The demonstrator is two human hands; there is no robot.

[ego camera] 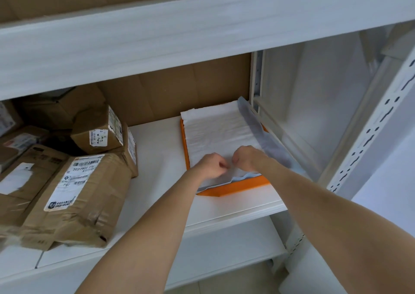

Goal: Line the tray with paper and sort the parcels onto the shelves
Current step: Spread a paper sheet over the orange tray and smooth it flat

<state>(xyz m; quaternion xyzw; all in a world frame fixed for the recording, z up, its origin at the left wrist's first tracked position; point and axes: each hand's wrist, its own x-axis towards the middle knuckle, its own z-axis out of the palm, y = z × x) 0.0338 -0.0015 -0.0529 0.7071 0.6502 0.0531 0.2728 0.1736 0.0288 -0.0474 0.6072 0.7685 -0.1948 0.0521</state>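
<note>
Head view, and both bare forearms reach in from below over the white shelf (157, 159). Nearest the person, just short of the hands, the orange tray (238, 189) shows its near rim, lying flat on that shelf. Over that rim the left hand (211, 165) and the right hand (248, 157) sit close side by side, almost touching. Knuckles are up and fingers curled in, each thumb and forefinger nipping the near end of the paper (215, 127). Under the wrists the paper's edge is rumpled and lifts over the rim. Beyond the hands the white sheet lies along the tray's floor. Right of the right hand, its grey-blue border rides up over the tray's side. Out left of the left hand, well apart from the tray, the parcels (74, 195) are heaped: brown, taped, white-labelled. Farther back, the sheet's far end curls up against a cardboard sheet (175, 89) at the rear. Overhead, the upper shelf (179, 31) runs across.
</note>
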